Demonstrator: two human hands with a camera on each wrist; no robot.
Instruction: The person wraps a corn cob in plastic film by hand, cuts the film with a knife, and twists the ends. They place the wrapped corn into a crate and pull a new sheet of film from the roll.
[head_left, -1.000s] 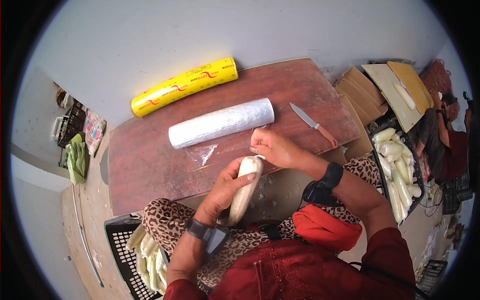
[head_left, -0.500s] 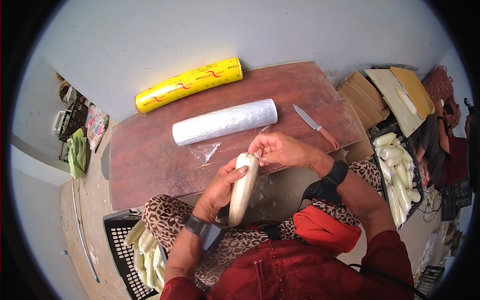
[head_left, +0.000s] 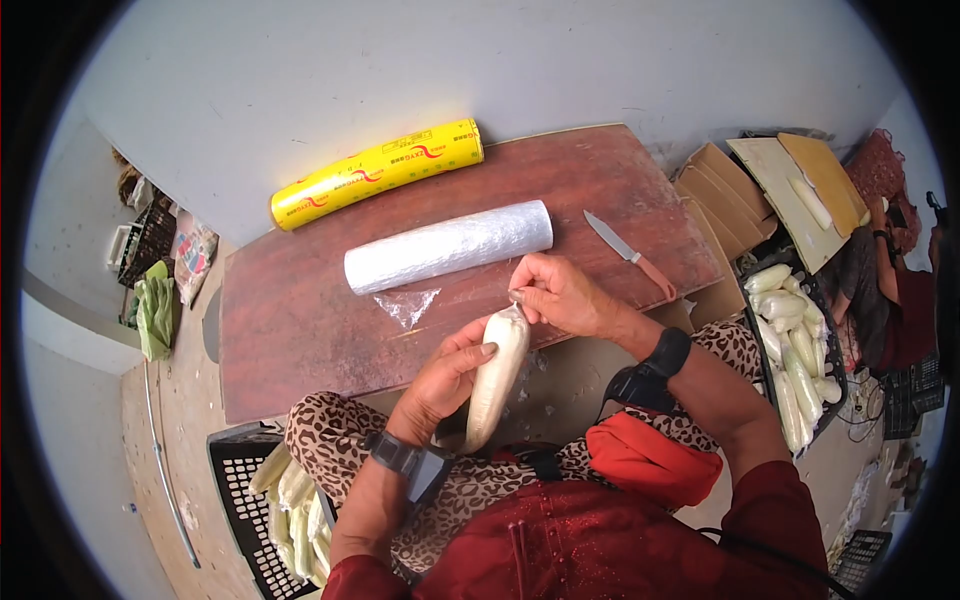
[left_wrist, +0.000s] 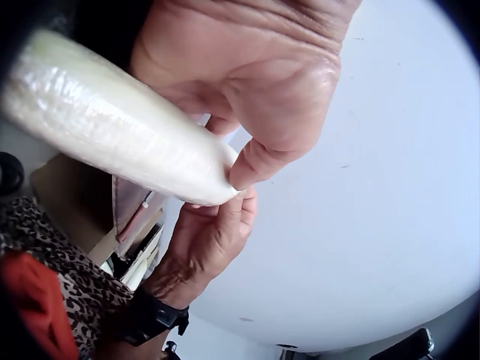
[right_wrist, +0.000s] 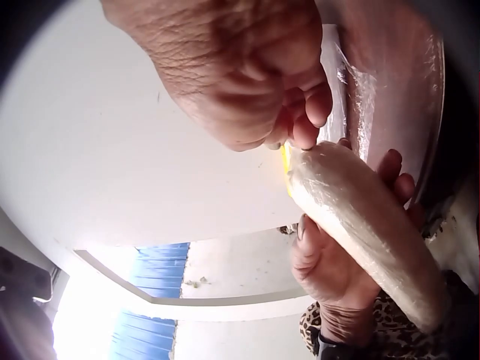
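Note:
A long pale vegetable [head_left: 496, 378], wrapped in glossy clear film, slants over the person's lap at the table's front edge. My left hand [head_left: 438, 382] grips it near its upper end, thumb across the front and fingers behind. At that upper end, my right hand [head_left: 562, 298] pinches the gathered tip of the plastic film between thumb and fingers. The left wrist view shows the wrapped vegetable [left_wrist: 112, 124] with a faintly green far end. In the right wrist view, fingertips meet right at the top of the vegetable [right_wrist: 360, 214].
On the brown table [head_left: 290, 330] lie a silvery film roll [head_left: 450, 245], a yellow printed roll [head_left: 378, 172], a knife [head_left: 630, 254] and a film scrap [head_left: 408, 305]. Crates of pale vegetables stand left [head_left: 240, 500] and right [head_left: 795, 350]. Cardboard [head_left: 725, 195] leans beyond the table.
The right hand has moved to the vegetable's upper end and pulled the film tip up slightly. The left hand keeps its grip while the vegetable turns and tilts a little.

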